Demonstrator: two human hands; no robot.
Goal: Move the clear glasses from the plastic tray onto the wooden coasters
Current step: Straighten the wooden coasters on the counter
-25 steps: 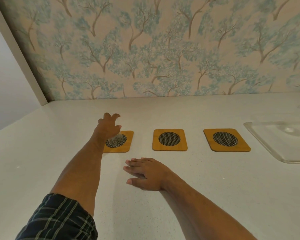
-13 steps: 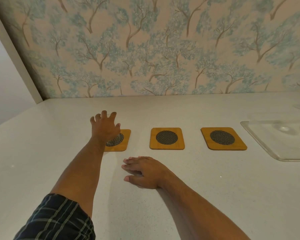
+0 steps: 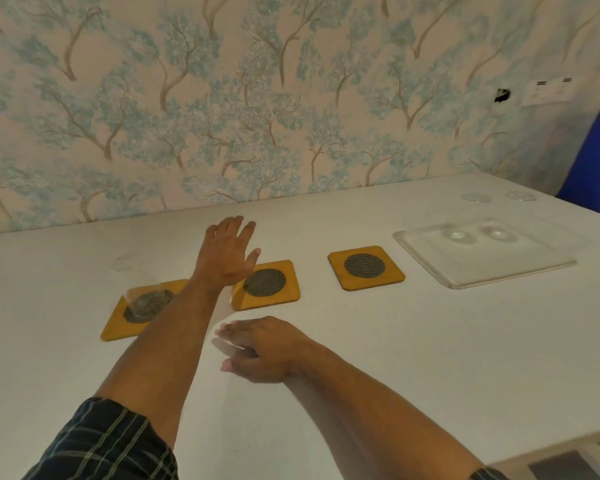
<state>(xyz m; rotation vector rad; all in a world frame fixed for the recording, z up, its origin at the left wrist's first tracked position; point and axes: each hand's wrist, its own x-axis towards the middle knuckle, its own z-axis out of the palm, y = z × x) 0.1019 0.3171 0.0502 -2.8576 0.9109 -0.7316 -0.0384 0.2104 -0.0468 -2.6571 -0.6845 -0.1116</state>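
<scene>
White tabletop [image 3: 395,358] fills the view, butting against tree-patterned wallpaper [image 3: 222,98] behind it. High on that wall, far right, sits a pale outlet plate [image 3: 548,91] beside a dark hole [image 3: 502,95]. Below the plate, a blue chair back [image 3: 596,157] rises past the table's edge.

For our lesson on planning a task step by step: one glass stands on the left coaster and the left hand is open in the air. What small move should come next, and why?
Probably carry the open left hand rightward to the tray and take one of the glasses left there. The left coaster already holds a glass, while the middle coaster and right coaster are bare.
</scene>
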